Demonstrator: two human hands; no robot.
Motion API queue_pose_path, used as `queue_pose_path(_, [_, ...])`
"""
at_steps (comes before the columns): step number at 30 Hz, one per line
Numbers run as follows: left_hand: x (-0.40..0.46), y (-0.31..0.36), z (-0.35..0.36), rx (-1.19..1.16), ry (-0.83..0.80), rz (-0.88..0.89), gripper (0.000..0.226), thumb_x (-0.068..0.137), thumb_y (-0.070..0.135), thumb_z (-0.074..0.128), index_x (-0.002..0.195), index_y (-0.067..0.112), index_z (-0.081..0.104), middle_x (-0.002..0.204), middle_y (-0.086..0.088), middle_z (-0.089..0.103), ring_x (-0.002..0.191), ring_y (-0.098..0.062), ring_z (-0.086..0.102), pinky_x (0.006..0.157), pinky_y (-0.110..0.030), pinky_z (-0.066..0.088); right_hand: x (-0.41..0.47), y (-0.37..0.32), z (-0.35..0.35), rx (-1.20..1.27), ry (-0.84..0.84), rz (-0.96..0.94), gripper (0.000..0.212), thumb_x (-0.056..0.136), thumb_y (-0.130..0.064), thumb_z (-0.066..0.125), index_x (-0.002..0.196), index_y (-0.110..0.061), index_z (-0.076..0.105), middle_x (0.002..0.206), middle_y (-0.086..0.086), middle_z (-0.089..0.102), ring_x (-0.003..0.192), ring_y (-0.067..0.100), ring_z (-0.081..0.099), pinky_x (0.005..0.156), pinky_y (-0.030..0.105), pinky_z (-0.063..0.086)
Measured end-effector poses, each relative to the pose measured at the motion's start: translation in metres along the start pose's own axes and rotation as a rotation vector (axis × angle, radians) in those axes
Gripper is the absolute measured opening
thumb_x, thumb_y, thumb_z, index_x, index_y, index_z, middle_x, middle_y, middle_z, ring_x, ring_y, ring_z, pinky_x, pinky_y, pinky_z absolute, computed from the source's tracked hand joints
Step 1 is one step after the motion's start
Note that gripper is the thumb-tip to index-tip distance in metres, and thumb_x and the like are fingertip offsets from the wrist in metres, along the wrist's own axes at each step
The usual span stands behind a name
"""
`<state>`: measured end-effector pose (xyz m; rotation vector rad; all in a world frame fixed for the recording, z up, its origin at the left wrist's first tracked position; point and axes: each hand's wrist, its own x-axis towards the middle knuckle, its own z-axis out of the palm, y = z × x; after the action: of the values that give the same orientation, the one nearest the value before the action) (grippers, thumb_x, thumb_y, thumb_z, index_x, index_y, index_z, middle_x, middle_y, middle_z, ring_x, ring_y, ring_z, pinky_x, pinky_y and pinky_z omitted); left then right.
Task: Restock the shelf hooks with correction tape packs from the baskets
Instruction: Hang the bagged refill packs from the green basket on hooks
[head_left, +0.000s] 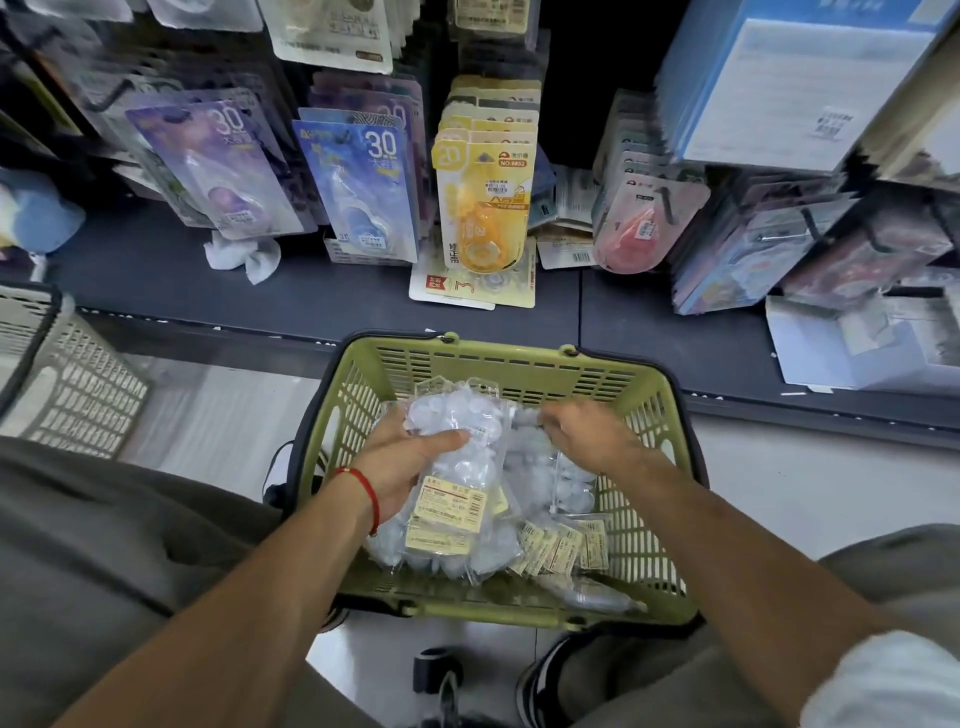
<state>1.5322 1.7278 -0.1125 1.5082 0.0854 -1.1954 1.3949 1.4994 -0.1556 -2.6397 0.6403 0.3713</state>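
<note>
Correction tape packs (457, 483) sit mid-frame in the green basket (519, 364); left hand (410, 457) grips a slippery stack, right hand (582, 431) pinches another. Stack could easily slide apart when lifted.

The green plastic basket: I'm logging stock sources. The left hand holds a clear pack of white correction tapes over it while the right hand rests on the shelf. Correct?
Not quite. The head view shows the right hand down inside the green plastic basket, its fingers curled among the clear packs there, not resting on the shelf. The rest stands: the left hand holds a clear pack of white correction tapes over the basket.
</note>
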Motion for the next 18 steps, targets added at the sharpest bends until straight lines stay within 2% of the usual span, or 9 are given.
queue_pose_path(1, [0.0, -0.002, -0.002, -0.008, 0.018, -0.018, 0.068, 0.082, 0.008, 0.087, 0.14, 0.014, 0.051, 0.119, -0.013, 0.078, 0.101, -0.035, 0.078, 0.08, -0.055, 0.065, -0.002, 0.011, 0.013, -0.168, -0.124, -0.04, 0.043, 0.105, -0.006, 0.052, 0.145, -0.021, 0.057, 0.146, 0.007, 0.06, 0.122, 0.022, 0.06, 0.107, 0.038, 0.049])
queue_pose_path(3, [0.002, -0.006, -0.006, -0.01, 0.023, -0.045, 0.076, 0.084, 0.009, 0.086, 0.148, 0.022, 0.047, 0.124, -0.013, 0.075, 0.1, -0.036, 0.078, 0.075, -0.053, 0.065, -0.005, 0.023, 0.039, -0.452, -0.231, -0.093, 0.082, 0.093, 0.005, 0.058, 0.165, -0.017, 0.026, 0.172, 0.006, 0.027, 0.156, 0.029, 0.029, 0.126, 0.049, 0.027])
queue_pose_path(4, [0.002, -0.006, -0.006, -0.004, 0.016, -0.05, 0.078, 0.085, 0.008, 0.084, 0.149, 0.026, 0.045, 0.127, -0.013, 0.073, 0.1, -0.036, 0.078, 0.075, -0.053, 0.065, -0.007, 0.024, 0.048, -0.584, -0.24, -0.108, 0.095, 0.09, 0.003, 0.063, 0.168, -0.014, 0.012, 0.175, 0.007, 0.016, 0.16, 0.03, 0.017, 0.127, 0.052, 0.021])
queue_pose_path(6, [0.001, -0.008, -0.006, 0.011, -0.002, -0.029, 0.082, 0.086, 0.004, 0.082, 0.15, 0.037, 0.042, 0.133, -0.01, 0.068, 0.105, -0.037, 0.075, 0.08, -0.055, 0.065, -0.01, 0.021, 0.058, -0.752, -0.21, -0.114, 0.106, 0.088, -0.004, 0.07, 0.167, -0.009, -0.001, 0.175, 0.012, 0.011, 0.161, 0.032, 0.01, 0.128, 0.055, 0.015])
queue_pose_path(8, [0.001, -0.008, -0.005, 0.035, -0.017, 0.013, 0.081, 0.087, 0.0, 0.079, 0.145, 0.044, 0.043, 0.133, -0.008, 0.065, 0.11, -0.036, 0.072, 0.083, -0.053, 0.065, -0.011, 0.017, 0.056, -0.836, -0.174, -0.11, 0.099, 0.089, -0.009, 0.072, 0.165, -0.007, 0.009, 0.17, 0.016, 0.022, 0.157, 0.034, 0.017, 0.127, 0.058, 0.013])
queue_pose_path(11, [0.001, -0.006, -0.006, 0.067, -0.01, 0.037, 0.061, 0.092, 0.005, 0.075, 0.136, 0.038, 0.05, 0.127, -0.011, 0.07, 0.1, -0.034, 0.076, 0.067, -0.04, 0.064, -0.009, 0.016, 0.035, -0.858, -0.143, -0.131, 0.071, 0.09, -0.012, 0.071, 0.154, -0.016, 0.042, 0.158, 0.009, 0.043, 0.15, 0.033, 0.027, 0.128, 0.06, 0.01])
queue_pose_path(13, [0.002, -0.005, -0.008, 0.052, 0.005, 0.043, 0.053, 0.094, 0.008, 0.075, 0.131, 0.038, 0.053, 0.123, -0.012, 0.073, 0.093, -0.034, 0.079, 0.065, -0.042, 0.064, -0.012, 0.016, 0.014, -0.81, -0.197, -0.12, 0.053, 0.092, -0.015, 0.071, 0.142, -0.026, 0.06, 0.157, 0.004, 0.046, 0.15, 0.03, 0.031, 0.129, 0.06, 0.007])
queue_pose_path(15, [0.003, -0.004, -0.01, 0.029, 0.04, 0.064, 0.049, 0.093, 0.008, 0.075, 0.126, 0.039, 0.056, 0.119, -0.012, 0.074, 0.093, -0.036, 0.079, 0.068, -0.048, 0.065, -0.017, 0.014, -0.008, -0.721, -0.216, -0.111, 0.045, 0.094, -0.013, 0.069, 0.137, -0.028, 0.064, 0.156, 0.003, 0.05, 0.148, 0.026, 0.04, 0.128, 0.053, 0.014])
queue_pose_path(18, [0.003, 0.002, -0.012, 0.006, 0.108, 0.107, 0.045, 0.09, 0.005, 0.077, 0.119, 0.035, 0.059, 0.114, -0.013, 0.077, 0.093, -0.038, 0.078, 0.066, -0.045, 0.062, -0.026, 0.006, -0.057, -0.393, -0.251, -0.001, 0.033, 0.104, -0.016, 0.059, 0.137, -0.022, 0.059, 0.144, 0.006, 0.06, 0.135, 0.027, 0.054, 0.115, 0.04, 0.04])
